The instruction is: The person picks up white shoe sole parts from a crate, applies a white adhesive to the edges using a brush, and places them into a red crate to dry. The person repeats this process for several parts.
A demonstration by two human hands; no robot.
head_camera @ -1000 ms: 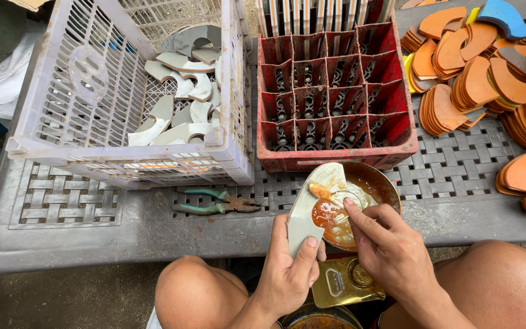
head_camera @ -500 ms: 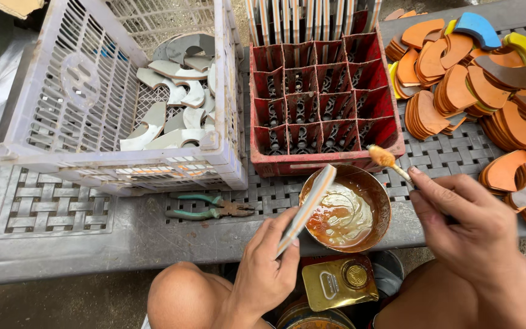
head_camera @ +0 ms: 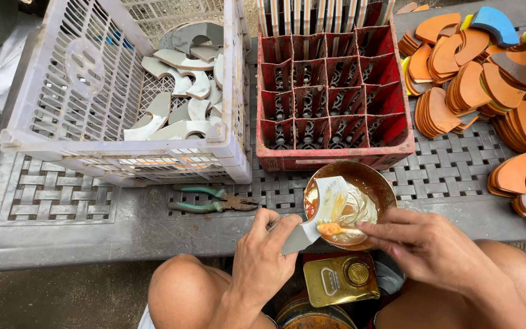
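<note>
A curved grey-white piece (head_camera: 322, 210), flat and crescent-shaped like a cut tile, is tilted over a round metal bowl (head_camera: 377, 183) whose inside is coated with glossy amber glue. The left hand (head_camera: 267, 256) pinches the piece's lower end between thumb and fingers, closed firmly on it. The right hand (head_camera: 424, 244) holds a small brush (head_camera: 331, 229) with its orange, glue-soaked tip pressed against the lower face of the piece, fingers pressed together around the handle. The bowl sits at the near edge of a grey plastic table (head_camera: 92, 225) with a woven, basket-like moulded pattern, its surface dusty and scuffed.

Just left of the bowl lie pliers with green handles (head_camera: 205, 200). Behind the bowl stands a red plastic crate (head_camera: 336, 91) divided into square compartments, the far ones holding upright slats. To the left a white lattice-walled crate (head_camera: 92, 91) holds a loose pile of similar pale curved pieces (head_camera: 178, 103). On the right side of the table, stacks of curved pieces in terracotta orange (head_camera: 488, 85), with a few yellow and blue ones, lean on one another.

Below the table edge, between the person's bare knees, a rectangular gold-coloured tin can (head_camera: 339, 280) with a round cap lies above a rusty round container. The ground beneath is bare concrete.
</note>
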